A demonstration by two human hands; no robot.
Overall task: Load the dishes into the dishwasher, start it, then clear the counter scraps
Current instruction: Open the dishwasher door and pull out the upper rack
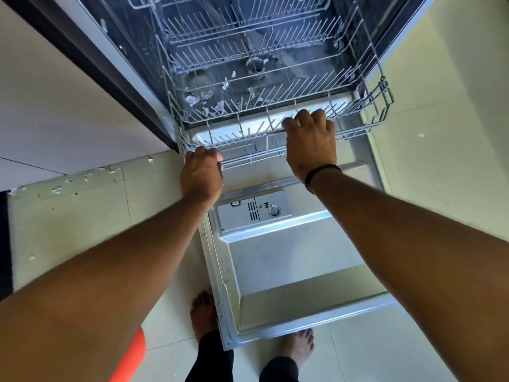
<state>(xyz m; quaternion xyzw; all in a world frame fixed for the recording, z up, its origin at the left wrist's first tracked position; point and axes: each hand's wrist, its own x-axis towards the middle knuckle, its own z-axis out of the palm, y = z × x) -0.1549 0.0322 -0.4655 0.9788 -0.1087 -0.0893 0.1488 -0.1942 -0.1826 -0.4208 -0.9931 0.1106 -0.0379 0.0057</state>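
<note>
The dishwasher's lower wire rack (275, 86) sits partly out over the open door (289, 257); the left hand (201, 175) grasps its front left corner, the right hand (311, 144) curls over its front rail, a black wristband (321, 172) on that wrist

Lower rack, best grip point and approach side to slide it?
Grip the front rim wire of the lower rack, from above the open door. It runs crosswise and is exposed; left hand and right hand already curl over it, spaced apart.
</note>
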